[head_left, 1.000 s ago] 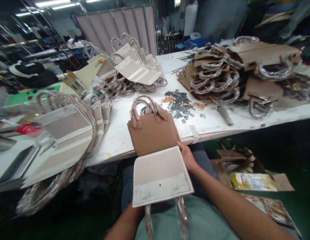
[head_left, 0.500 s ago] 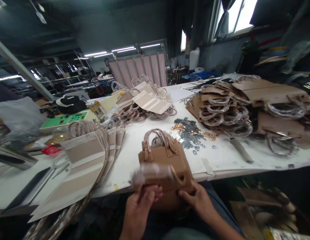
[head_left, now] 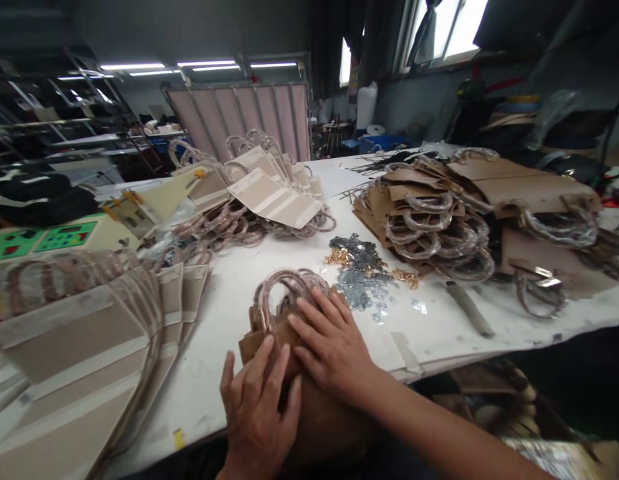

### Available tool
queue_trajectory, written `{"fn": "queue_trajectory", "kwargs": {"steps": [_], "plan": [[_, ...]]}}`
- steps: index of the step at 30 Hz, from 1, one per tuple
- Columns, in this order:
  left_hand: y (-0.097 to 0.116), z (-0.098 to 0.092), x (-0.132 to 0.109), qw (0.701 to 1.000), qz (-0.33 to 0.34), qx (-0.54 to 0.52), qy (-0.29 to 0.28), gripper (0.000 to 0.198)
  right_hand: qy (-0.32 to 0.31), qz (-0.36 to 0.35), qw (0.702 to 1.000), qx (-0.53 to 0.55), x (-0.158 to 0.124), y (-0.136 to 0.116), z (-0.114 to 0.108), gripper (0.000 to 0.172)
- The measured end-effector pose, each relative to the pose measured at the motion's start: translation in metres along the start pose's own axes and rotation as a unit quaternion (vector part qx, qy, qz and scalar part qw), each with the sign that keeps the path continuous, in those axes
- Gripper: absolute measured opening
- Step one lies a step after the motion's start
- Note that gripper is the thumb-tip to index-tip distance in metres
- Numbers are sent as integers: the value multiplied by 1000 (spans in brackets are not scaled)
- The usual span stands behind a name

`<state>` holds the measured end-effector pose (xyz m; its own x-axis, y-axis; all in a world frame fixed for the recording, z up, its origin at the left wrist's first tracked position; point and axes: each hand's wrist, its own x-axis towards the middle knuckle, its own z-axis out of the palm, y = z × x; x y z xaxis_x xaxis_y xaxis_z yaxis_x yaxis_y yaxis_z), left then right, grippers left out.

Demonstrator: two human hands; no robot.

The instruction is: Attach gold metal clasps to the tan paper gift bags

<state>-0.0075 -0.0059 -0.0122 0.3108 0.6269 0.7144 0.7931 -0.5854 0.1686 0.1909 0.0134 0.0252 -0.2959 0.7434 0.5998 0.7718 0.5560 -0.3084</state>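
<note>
Brown handbag panels [head_left: 319, 423] lie at the table's near edge in front of me, partly hidden by both hands. Their looped handles [head_left: 272, 293], wrapped in clear film, stand up towards the far side. My left hand [head_left: 262, 403] rests on the brown surface below the handles, fingers spread. Farther up and to the right, my right hand [head_left: 334, 347] lies flat with its fingers stretched across the top of the panels, beside the handles. Just beyond sits a pile of small metal pieces [head_left: 362, 273], grey and gold.
Beige-lined bag panels [head_left: 84, 327] stand at the left, with another heap [head_left: 274, 193] at the back. Brown panels with wrapped handles [head_left: 434, 213] are stacked at the right. A grey-handled tool [head_left: 469, 308] lies near the front edge. Green control panels [head_left: 64, 237] are far left.
My left hand has let go of the wrapped handle it was moving and now lies on the panels. My right hand has moved up from the side onto them. The view has shifted.
</note>
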Motion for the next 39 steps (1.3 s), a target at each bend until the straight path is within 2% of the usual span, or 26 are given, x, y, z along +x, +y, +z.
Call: {"fn": "queue_trajectory", "kwargs": {"steps": [2,5,7,10,14,18,20,22,23,25,26,28,30,35,39], "plan": [[-12,14,10,999,14,-2,-30,74,-20,40,999,0,12,22,17,56],[-26,35,16,995,-9,-52,-81,73,-29,73,997,22,14,44,35,58],[-32,43,16,992,-28,-71,-104,69,-24,83,996,34,12,49,42,58],[-36,46,14,990,-35,-69,-114,67,-27,91,995,37,12,48,46,59],[-35,37,12,994,-19,-68,-84,70,-2,62,998,28,13,35,29,60],[-32,26,10,996,-10,-77,-50,77,85,23,993,79,-1,30,-7,57],[-29,22,9,996,-16,-78,-36,79,128,73,983,108,-14,49,-24,42],[-27,21,7,996,-52,-75,-13,84,138,178,970,91,-30,87,-37,23],[-27,21,6,994,-85,-70,4,87,130,244,960,52,-38,111,-43,22],[-27,22,4,986,-158,-56,23,95,51,375,922,-87,-51,162,-51,29],[-28,24,2,980,-190,-47,25,100,36,400,908,-114,-56,185,-54,32],[-31,27,-1,972,-233,-31,17,105,10,428,891,-150,-61,222,-58,35],[-33,28,-5,966,-259,-18,12,102,-12,437,885,-162,-60,242,-59,35],[-27,19,-12,962,-270,-43,-1,72,-65,440,879,-173,-62,256,-52,36],[-21,7,-9,950,-301,-74,-23,62,-73,418,890,-166,-74,271,-48,38]]}}
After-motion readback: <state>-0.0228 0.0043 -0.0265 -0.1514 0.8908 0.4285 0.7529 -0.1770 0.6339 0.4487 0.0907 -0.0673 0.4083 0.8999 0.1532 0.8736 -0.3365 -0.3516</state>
